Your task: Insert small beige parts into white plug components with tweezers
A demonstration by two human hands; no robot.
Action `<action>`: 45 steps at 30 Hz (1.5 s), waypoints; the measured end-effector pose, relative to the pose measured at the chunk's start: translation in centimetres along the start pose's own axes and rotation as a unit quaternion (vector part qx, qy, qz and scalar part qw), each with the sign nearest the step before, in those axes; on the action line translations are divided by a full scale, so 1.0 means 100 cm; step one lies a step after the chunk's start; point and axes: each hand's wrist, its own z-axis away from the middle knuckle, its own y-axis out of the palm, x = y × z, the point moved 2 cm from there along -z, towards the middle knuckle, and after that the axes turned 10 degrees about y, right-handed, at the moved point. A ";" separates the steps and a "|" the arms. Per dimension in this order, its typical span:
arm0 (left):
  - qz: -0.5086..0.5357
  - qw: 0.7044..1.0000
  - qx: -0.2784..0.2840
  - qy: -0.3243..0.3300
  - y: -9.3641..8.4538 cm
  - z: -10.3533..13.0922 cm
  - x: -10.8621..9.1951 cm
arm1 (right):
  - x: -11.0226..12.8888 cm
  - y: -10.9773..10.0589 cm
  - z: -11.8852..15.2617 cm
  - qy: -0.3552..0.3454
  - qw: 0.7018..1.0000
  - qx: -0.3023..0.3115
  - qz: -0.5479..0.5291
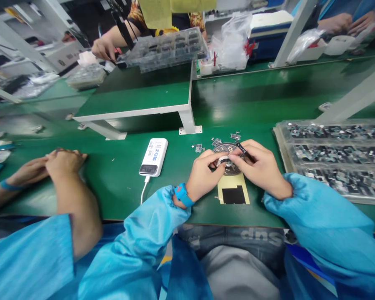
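Observation:
A round, perforated metal disc (227, 146) lies on the green table, above a yellow sheet (234, 181) that bears a black rectangular patch. Over the disc, my left hand (206, 171) pinches a small whitish part (224, 160) from the left. My right hand (258, 167) meets it from the right with its fingertips at the same small part, and a black pen-like tool (245, 152) lies under its curled fingers. Small clear and metal pieces (216, 142) rest just behind the disc.
A white power bank (154, 157) with a cable lies left of my hands. Trays of small parts (337, 154) stand at right. A raised green shelf (143, 93) is behind. Another person's clasped hands (58, 162) rest at left; across the table, a person's hand (104, 46) is near a plastic tray.

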 end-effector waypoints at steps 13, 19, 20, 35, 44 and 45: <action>-0.004 1.000 0.001 0.000 0.002 0.000 0.002 | -0.012 0.005 0.007 -0.075 0.994 0.058 0.052; -0.040 0.999 0.015 -0.021 -0.006 -0.011 0.010 | -0.019 0.003 0.001 -0.016 0.998 0.046 0.042; -0.051 0.998 0.018 -0.029 -0.010 -0.017 0.012 | -0.022 0.002 0.000 0.007 0.997 0.030 0.065; -0.073 0.995 -0.037 -0.063 0.001 -0.149 0.124 | -0.028 0.003 -0.003 0.077 0.994 -0.001 0.078; -0.154 0.987 -0.043 -0.016 -0.001 -0.137 0.114 | -0.024 0.005 -0.003 0.097 0.995 -0.006 0.012; -0.163 0.986 -0.038 -0.007 -0.002 -0.138 0.112 | -0.023 0.005 -0.003 0.097 0.995 -0.009 0.010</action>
